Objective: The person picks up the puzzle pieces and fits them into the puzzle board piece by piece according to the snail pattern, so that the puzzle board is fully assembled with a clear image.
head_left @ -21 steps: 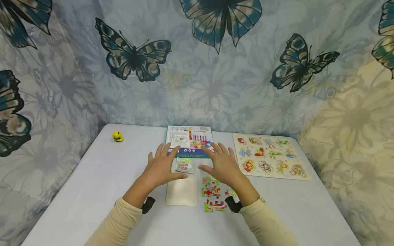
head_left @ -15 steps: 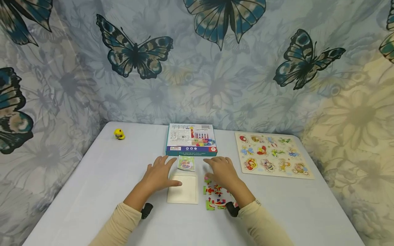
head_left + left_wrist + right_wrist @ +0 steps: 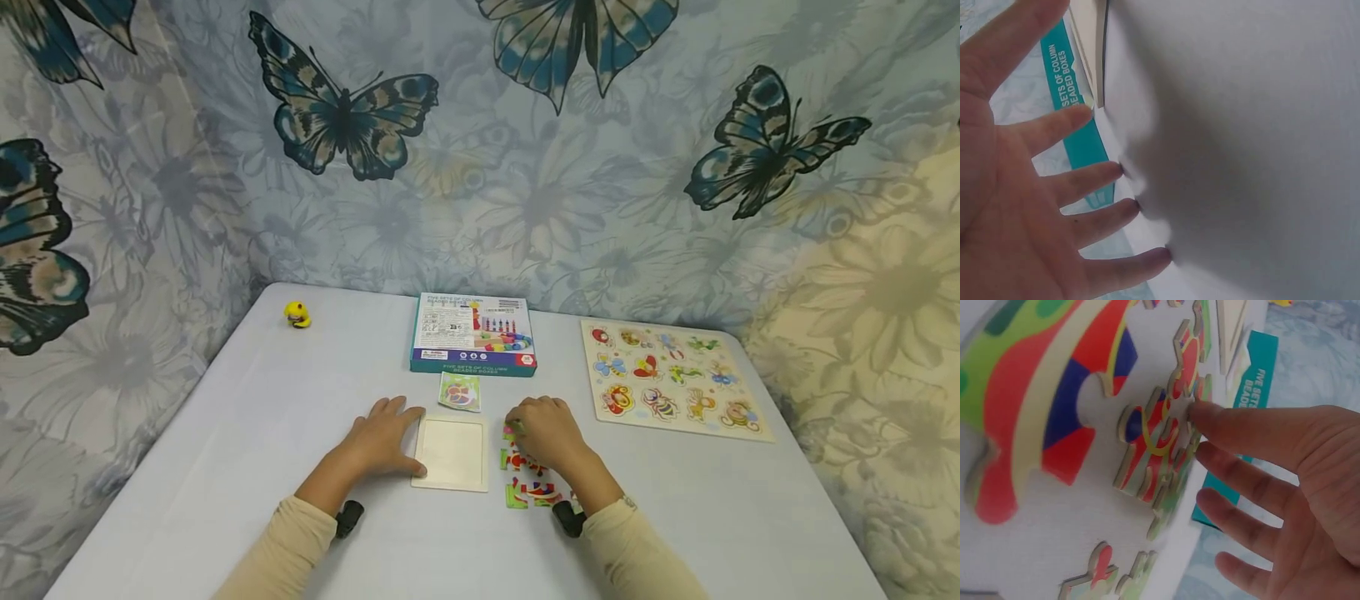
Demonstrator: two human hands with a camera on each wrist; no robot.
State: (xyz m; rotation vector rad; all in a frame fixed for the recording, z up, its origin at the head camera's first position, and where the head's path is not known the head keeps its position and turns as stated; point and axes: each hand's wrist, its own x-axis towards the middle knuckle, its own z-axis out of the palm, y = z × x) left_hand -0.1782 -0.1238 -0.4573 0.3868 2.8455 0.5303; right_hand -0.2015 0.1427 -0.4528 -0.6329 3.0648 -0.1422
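Observation:
A shallow square wooden tray (image 3: pixel 452 454) lies in the middle of the table. My left hand (image 3: pixel 378 437) is on its left side, fingers spread and straight, fingertips down at the tabletop and thumb at the tray's edge. To the right of the tray are several colourful jigsaw puzzle pieces (image 3: pixel 516 496). My right hand (image 3: pixel 547 432) is over the far end of them, fingers bent, thumb and forefinger pinching at the edge of a green puzzle piece that is mostly hidden. In the right wrist view, red, blue and green pieces (image 3: pixel 1147 456) lie just below the fingertips.
A small picture card (image 3: pixel 459 392) lies beyond the tray, before a flat teal-and-white box (image 3: pixel 474 335). An insect peg board (image 3: pixel 675 382) lies at the right. At the far left stands a small yellow toy (image 3: pixel 297 314). Patterned cloth (image 3: pixel 540 208) hangs behind the table.
Both hands have come down from above the table. The left has settled beside the tray; the right has lowered to the puzzle pieces, its fingers curling in. The head view has shifted slightly.

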